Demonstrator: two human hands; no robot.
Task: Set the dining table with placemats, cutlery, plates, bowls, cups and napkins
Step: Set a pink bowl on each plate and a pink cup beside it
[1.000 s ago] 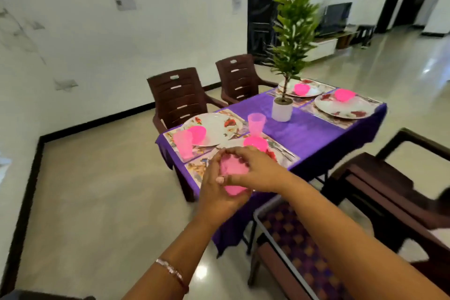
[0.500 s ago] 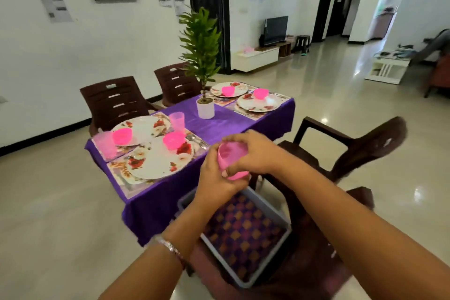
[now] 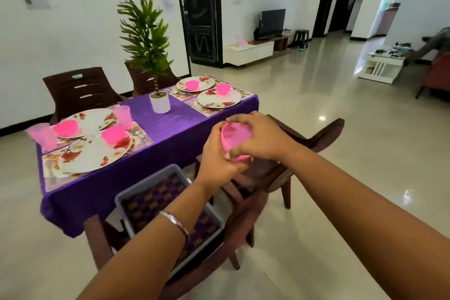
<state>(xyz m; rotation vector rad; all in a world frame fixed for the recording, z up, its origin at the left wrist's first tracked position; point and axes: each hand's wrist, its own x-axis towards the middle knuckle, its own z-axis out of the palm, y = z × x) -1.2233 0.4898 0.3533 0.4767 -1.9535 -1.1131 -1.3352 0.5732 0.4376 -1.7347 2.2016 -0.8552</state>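
Both hands hold pink plastic cups point(image 3: 234, 137) in the air, beside the table's near right edge. My left hand point(image 3: 217, 161) grips them from below and my right hand point(image 3: 258, 137) curls over the rim. The purple-clothed table point(image 3: 170, 126) carries floral placemats, white flowered plates point(image 3: 93, 152) and pink bowls point(image 3: 114, 134). A pink cup point(image 3: 123, 117) stands by the near plates and another point(image 3: 43, 136) at the left corner. Two far plates point(image 3: 219, 98) each hold a pink bowl.
A potted plant point(image 3: 159, 102) stands mid-table. A grey tray point(image 3: 168, 212) with a patterned liner rests on a brown chair point(image 3: 219, 253) under my arms. Another brown chair point(image 3: 299, 151) is at the right, two more behind the table. Glossy floor stretches right.
The view swung and I moved right along the table. Both hands kept hold of the pink cups and now sit further toward the table's right end.
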